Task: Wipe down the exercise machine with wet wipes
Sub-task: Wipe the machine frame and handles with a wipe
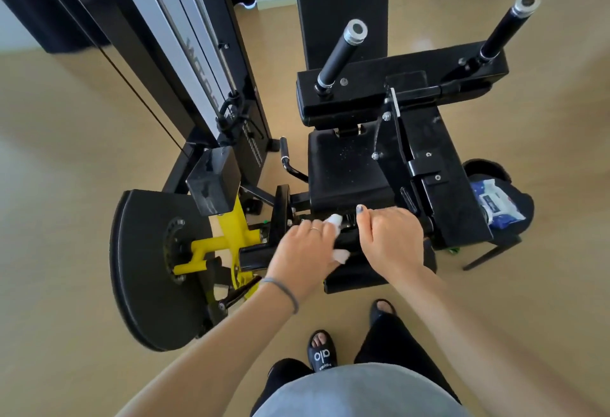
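left hand (308,245) grips white wipe (340,254) on machine bar (350,240); right hand (391,235) holds it.

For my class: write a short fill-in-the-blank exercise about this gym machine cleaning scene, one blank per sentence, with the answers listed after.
1. The left hand holds a white ____ against the black bar.
2. The machine's pivot arm beside the big black disc is painted ____.
3. The pack of wipes lies on a black ____ to the right of the machine.

Answers: wipe; yellow; stool

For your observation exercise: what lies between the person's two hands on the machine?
In the head view, a white wet wipe, gripped by the left hand, and the machine's black bar lie before the right hand.
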Action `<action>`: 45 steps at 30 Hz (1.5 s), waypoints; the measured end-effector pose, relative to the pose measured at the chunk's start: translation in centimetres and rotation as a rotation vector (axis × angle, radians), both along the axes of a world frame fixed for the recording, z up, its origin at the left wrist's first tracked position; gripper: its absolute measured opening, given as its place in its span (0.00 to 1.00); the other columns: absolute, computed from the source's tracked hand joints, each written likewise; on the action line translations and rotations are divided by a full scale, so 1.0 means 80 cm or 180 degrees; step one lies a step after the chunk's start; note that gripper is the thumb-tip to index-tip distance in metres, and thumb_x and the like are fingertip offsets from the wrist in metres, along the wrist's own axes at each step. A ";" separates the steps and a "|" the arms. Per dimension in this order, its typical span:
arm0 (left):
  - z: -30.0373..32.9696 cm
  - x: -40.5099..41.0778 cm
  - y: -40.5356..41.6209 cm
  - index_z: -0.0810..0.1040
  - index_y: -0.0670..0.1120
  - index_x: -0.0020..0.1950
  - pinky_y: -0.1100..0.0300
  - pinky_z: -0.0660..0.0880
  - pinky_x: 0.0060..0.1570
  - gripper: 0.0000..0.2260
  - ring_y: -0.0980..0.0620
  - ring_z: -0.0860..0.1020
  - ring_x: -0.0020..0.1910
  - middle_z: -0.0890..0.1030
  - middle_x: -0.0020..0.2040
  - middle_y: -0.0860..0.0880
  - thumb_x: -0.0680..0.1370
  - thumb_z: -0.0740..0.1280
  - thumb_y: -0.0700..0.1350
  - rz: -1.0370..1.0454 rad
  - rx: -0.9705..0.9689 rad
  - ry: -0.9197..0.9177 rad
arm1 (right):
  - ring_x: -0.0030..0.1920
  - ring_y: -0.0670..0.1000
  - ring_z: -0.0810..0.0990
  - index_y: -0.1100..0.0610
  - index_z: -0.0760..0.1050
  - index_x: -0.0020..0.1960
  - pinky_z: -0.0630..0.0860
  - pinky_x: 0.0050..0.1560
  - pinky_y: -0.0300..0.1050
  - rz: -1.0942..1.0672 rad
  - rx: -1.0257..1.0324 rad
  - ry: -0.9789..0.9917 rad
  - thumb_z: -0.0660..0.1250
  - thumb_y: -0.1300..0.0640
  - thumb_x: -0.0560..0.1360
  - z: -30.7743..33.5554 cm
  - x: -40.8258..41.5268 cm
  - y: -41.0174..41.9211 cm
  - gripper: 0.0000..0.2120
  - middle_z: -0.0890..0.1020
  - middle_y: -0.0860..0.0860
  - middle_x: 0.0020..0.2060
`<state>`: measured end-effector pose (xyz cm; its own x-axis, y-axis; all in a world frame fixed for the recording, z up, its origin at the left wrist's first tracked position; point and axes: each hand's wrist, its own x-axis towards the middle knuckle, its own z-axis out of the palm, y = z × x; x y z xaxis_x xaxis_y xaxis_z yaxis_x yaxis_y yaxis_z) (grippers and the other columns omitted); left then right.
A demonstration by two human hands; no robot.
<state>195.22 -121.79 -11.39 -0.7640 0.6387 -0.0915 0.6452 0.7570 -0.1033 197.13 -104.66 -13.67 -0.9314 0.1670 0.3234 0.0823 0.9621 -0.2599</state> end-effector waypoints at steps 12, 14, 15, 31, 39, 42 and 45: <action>0.014 -0.032 -0.083 0.70 0.46 0.63 0.57 0.80 0.52 0.20 0.50 0.79 0.53 0.80 0.57 0.48 0.78 0.70 0.54 -0.0261 -0.0751 -0.0647 | 0.45 0.47 0.81 0.52 0.82 0.60 0.81 0.49 0.51 -0.0105 -0.3427 0.0325 0.51 0.45 0.86 0.145 -0.102 0.056 0.22 0.86 0.52 0.45; 0.028 -0.041 -0.042 0.69 0.48 0.64 0.59 0.78 0.52 0.16 0.52 0.78 0.53 0.79 0.57 0.50 0.80 0.68 0.51 -0.0360 -0.0664 -0.0806 | 0.47 0.40 0.81 0.54 0.80 0.63 0.80 0.54 0.45 0.0039 -0.3551 0.0353 0.50 0.44 0.84 0.160 -0.134 0.067 0.24 0.85 0.50 0.53; 0.036 -0.048 -0.017 0.69 0.50 0.63 0.61 0.78 0.48 0.15 0.53 0.79 0.50 0.79 0.53 0.51 0.79 0.68 0.50 -0.0356 -0.0396 -0.0714 | 0.49 0.39 0.80 0.56 0.78 0.64 0.77 0.57 0.38 0.0162 -0.3543 0.0341 0.50 0.44 0.84 0.166 -0.150 0.072 0.24 0.84 0.53 0.55; 0.128 -0.270 0.175 0.67 0.48 0.50 0.64 0.66 0.35 0.11 0.57 0.73 0.37 0.77 0.41 0.52 0.76 0.65 0.51 0.1470 0.3582 0.0075 | 0.71 0.43 0.72 0.54 0.70 0.76 0.69 0.56 0.23 0.1084 -0.4316 -0.0342 0.47 0.44 0.87 0.207 -0.283 0.085 0.26 0.76 0.48 0.71; 0.080 -0.312 0.147 0.76 0.50 0.56 0.51 0.79 0.50 0.10 0.56 0.79 0.44 0.81 0.45 0.54 0.76 0.71 0.46 0.1669 0.3490 -0.0662 | 0.70 0.41 0.72 0.51 0.72 0.75 0.66 0.61 0.28 0.0878 -0.4143 -0.0282 0.47 0.42 0.86 0.182 -0.294 0.066 0.25 0.77 0.46 0.70; 0.066 -0.314 0.138 0.75 0.51 0.60 0.49 0.77 0.56 0.15 0.53 0.79 0.52 0.81 0.53 0.52 0.75 0.72 0.45 0.1745 0.3359 -0.0738 | 0.63 0.36 0.75 0.51 0.74 0.73 0.66 0.53 0.20 0.0739 -0.4107 -0.0432 0.46 0.43 0.86 0.170 -0.297 0.071 0.26 0.79 0.45 0.68; 0.078 -0.311 0.148 0.76 0.47 0.54 0.60 0.76 0.46 0.11 0.58 0.78 0.44 0.81 0.45 0.55 0.75 0.73 0.45 0.1584 0.3671 -0.0567 | 0.60 0.36 0.77 0.51 0.77 0.70 0.68 0.52 0.20 0.0588 -0.4091 -0.0412 0.44 0.42 0.86 0.162 -0.302 0.074 0.27 0.82 0.46 0.64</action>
